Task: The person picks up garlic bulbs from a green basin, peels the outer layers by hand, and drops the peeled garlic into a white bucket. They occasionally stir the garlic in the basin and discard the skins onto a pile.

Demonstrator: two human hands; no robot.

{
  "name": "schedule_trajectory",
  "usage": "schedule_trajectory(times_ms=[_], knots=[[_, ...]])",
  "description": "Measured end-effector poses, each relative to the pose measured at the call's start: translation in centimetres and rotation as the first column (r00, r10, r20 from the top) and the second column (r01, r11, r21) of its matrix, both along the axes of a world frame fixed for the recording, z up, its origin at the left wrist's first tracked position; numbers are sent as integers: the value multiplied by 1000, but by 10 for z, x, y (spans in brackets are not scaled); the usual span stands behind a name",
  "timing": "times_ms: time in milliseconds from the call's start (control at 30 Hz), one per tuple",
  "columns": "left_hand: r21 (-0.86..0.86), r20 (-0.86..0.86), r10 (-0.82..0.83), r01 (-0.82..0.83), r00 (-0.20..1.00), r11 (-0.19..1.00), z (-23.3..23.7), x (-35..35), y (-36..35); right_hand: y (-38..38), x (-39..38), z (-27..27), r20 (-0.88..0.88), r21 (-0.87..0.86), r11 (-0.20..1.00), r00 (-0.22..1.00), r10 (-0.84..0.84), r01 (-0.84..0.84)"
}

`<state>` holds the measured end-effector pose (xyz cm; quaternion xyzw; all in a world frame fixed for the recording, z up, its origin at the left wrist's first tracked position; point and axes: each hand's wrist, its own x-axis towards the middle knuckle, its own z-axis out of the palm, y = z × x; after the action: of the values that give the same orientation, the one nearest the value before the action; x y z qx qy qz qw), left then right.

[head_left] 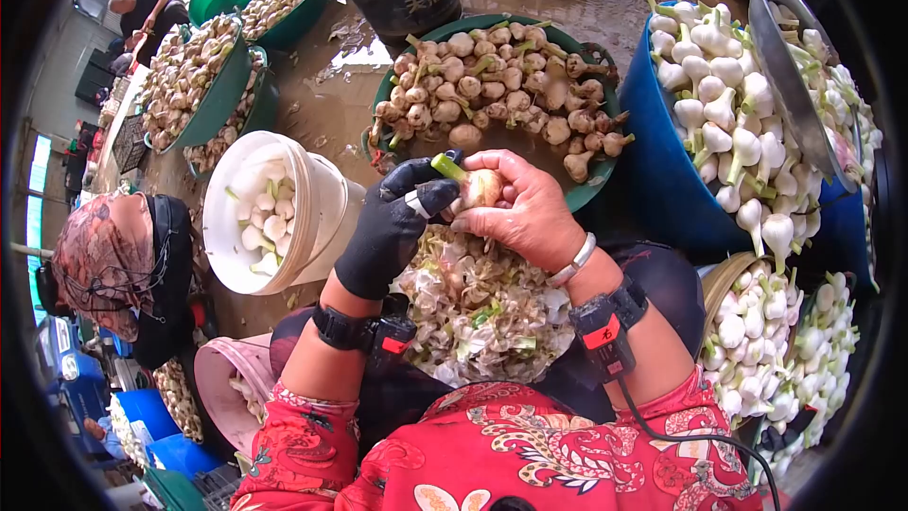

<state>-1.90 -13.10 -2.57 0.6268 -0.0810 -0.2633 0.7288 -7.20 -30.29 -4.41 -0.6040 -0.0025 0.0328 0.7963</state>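
Note:
A garlic bulb [481,188] with a short green stem stub is held between both hands, above a heap of loose peeled skins [487,308] in my lap. My left hand [397,222], in a black glove with a pale band round one finger, is closed at the stem side of the bulb. Bare fingers and thumb of my right hand [525,208] wrap the bulb's other side. Just beyond the hands, a green basin [593,191] holds many unpeeled, brownish bulbs [492,85].
Left of my hands stands a white bucket [307,213] with peeled bulbs. A blue tub [662,161] heaped with white garlic is at the right, more garlic below it. A pink bucket [222,388] sits lower left. Another person [123,265] is at the left, one more [151,14] farther back.

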Motion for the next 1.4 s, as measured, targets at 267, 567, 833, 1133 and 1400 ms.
schedule_trajectory(times_ms=[267,567,833,1133,1400], knots=[[101,109,21,-32,994,994,-7,2,0,-5,0,-4,0,86,995,999,45,-45],[3,66,20,-20,998,1000,5,-6,-2,-6,0,-7,-93,251,966,995,-31,53],[84,1,-13,13,1000,996,-11,3,-1,4,-1,-23,-46,150,988,999,-30,36],[529,786,-401,-176,471,830,-20,-4,-2,-14,-7,-16,-432,540,812,756,491,-219],[72,121,-22,13,992,997,-22,-16,3,-19,-12,-17,-359,542,802,795,490,-250]])
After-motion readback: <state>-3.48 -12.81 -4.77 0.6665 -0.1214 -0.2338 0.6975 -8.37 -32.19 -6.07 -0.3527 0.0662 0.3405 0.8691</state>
